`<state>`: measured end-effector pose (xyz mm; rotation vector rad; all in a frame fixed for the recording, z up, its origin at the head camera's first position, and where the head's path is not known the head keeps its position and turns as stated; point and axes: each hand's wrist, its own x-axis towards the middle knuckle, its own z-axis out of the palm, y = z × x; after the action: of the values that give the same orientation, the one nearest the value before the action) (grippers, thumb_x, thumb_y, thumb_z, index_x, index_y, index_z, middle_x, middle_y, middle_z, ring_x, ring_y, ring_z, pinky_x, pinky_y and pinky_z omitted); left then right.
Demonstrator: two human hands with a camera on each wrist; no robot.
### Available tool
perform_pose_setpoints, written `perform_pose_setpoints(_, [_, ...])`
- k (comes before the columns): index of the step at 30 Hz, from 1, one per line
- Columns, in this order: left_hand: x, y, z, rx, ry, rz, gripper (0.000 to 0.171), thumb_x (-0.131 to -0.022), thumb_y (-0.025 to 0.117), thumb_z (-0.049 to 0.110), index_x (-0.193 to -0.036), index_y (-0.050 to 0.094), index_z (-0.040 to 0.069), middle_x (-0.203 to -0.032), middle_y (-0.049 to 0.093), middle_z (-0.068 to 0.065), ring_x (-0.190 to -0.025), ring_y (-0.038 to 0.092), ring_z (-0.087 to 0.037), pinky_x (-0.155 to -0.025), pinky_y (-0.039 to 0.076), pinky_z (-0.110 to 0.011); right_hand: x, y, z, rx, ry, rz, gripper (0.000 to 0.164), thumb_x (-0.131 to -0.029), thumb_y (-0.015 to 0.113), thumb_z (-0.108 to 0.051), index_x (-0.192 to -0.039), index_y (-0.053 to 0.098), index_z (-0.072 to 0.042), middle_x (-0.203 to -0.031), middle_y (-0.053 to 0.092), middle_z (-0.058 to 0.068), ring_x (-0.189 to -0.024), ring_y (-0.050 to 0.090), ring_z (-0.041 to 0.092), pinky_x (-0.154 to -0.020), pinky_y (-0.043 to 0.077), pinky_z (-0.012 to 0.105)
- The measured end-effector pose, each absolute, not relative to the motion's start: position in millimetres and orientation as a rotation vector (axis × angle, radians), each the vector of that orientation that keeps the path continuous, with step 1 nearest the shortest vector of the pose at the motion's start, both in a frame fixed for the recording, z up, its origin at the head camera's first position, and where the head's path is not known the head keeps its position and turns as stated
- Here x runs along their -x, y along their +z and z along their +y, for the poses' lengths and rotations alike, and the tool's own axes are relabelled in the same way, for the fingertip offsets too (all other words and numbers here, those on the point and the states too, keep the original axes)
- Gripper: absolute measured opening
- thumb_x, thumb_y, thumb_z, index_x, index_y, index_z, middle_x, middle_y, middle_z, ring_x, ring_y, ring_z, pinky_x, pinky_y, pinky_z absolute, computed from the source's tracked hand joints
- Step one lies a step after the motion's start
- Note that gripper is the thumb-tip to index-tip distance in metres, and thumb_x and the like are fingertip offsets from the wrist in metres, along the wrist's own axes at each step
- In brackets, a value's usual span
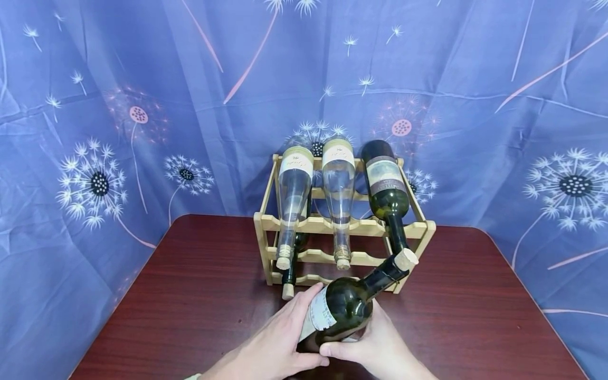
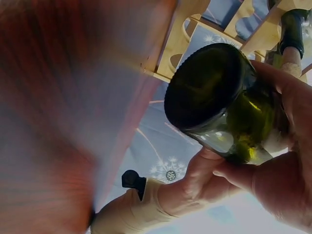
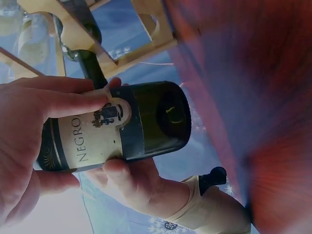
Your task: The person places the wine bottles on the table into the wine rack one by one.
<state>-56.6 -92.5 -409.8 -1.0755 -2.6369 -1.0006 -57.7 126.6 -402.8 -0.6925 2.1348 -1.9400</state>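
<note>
Both of my hands hold a dark green wine bottle (image 1: 349,309) in front of the rack, tilted with its corked neck pointing up and to the right. My left hand (image 1: 277,340) grips the labelled body from the left. On the other side my right hand (image 1: 377,343) wraps round it below the shoulder, thumb across the near side. The left wrist view shows the bottle's round base (image 2: 204,87) facing the camera. A pale label (image 3: 90,139) with "NEGRO" on it appears in the right wrist view, partly covered by fingers.
Behind the bottle stands a wooden wine rack (image 1: 315,226) on a dark red table (image 1: 199,274). Its top row bears two clear corked bottles, left (image 1: 294,192) and middle (image 1: 339,192), and a dark bottle (image 1: 387,184) at right. Another dark bottle (image 1: 289,277) lies lower left. A blue curtain (image 1: 157,63) hangs behind.
</note>
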Motion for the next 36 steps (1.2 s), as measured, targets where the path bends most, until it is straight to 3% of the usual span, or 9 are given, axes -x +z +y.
perform_pose_setpoints(8, [54.9, -407.6, -97.0, 1.086, -0.977, -2.690, 0.106, -0.074, 0.081, 0.037, -0.153, 0.012, 0.017, -0.142, 0.036, 0.004, -0.122, 0.041, -0.008, -0.099, 0.042, -0.035, 62.3, -399.5, 133.7, 0.694, -1.896, 2.033, 0.072, -0.073, 0.082, -0.007, -0.135, 0.046, -0.015, -0.120, 0.062, 0.010, -0.101, 0.065, 0.028, -0.081, 0.054, 0.039])
perform_pose_setpoints(13, [54.9, -404.6, -101.3, 1.114, -0.951, -2.715, 0.101, -0.075, 0.080, 0.036, -0.151, 0.016, 0.019, -0.138, 0.037, 0.007, -0.118, 0.040, -0.006, -0.097, 0.042, -0.032, 66.6, -389.0, 147.5, 0.782, -1.693, 2.227, 0.067, -0.074, 0.084, -0.021, -0.132, 0.052, -0.022, -0.119, 0.064, 0.000, -0.104, 0.064, 0.021, -0.086, 0.051, 0.032])
perform_pose_setpoints(17, [54.3, -402.0, -103.8, 1.107, -0.944, -2.793, 0.100, -0.075, 0.079, 0.037, -0.151, 0.015, 0.026, -0.137, 0.036, 0.012, -0.119, 0.039, -0.004, -0.096, 0.042, -0.031, 67.2, -380.2, 158.2, 0.688, -1.608, 2.258, 0.078, -0.071, 0.085, -0.025, -0.137, 0.045, -0.026, -0.122, 0.062, -0.003, -0.103, 0.063, 0.019, -0.084, 0.051, 0.030])
perform_pose_setpoints(21, [53.2, -398.2, -106.6, 1.093, -0.936, -2.864, 0.097, -0.076, 0.078, 0.040, -0.151, 0.016, 0.030, -0.137, 0.035, 0.017, -0.119, 0.039, -0.002, -0.096, 0.042, -0.031, 68.1, -373.3, 169.5, 0.630, -1.623, 2.202, 0.081, -0.072, 0.085, -0.019, -0.139, 0.040, -0.016, -0.123, 0.058, 0.009, -0.096, 0.065, 0.023, -0.077, 0.054, 0.034])
perform_pose_setpoints(25, [52.9, -393.8, -111.9, 1.093, -0.928, -2.911, 0.095, -0.076, 0.077, 0.041, -0.149, 0.017, 0.034, -0.135, 0.037, 0.019, -0.118, 0.040, -0.002, -0.095, 0.042, -0.032, 72.4, -371.2, 180.9, 0.712, -1.637, 2.177, 0.068, -0.074, 0.082, -0.012, -0.132, 0.046, -0.012, -0.118, 0.059, 0.013, -0.085, 0.066, 0.026, -0.071, 0.055, 0.036])
perform_pose_setpoints(30, [54.5, -388.1, -119.2, 1.135, -0.927, -2.957, 0.094, -0.076, 0.077, 0.042, -0.148, 0.016, 0.038, -0.135, 0.036, 0.021, -0.118, 0.041, -0.002, -0.095, 0.042, -0.032, 79.2, -370.0, 193.7, 0.823, -1.748, 1.936, 0.056, -0.079, 0.073, 0.004, -0.130, 0.049, -0.005, -0.112, 0.063, 0.017, -0.087, 0.067, 0.030, -0.070, 0.055, 0.043])
perform_pose_setpoints(36, [53.7, -383.2, -127.1, 1.172, -0.868, -2.940, 0.096, -0.073, 0.078, 0.042, -0.148, 0.018, 0.038, -0.133, 0.040, 0.020, -0.116, 0.043, -0.001, -0.094, 0.043, -0.032, 86.1, -362.7, 207.3, 0.743, -1.787, 1.713, 0.045, -0.085, 0.063, 0.011, -0.127, 0.050, 0.001, -0.097, 0.063, 0.030, -0.076, 0.067, 0.025, -0.064, 0.055, 0.050])
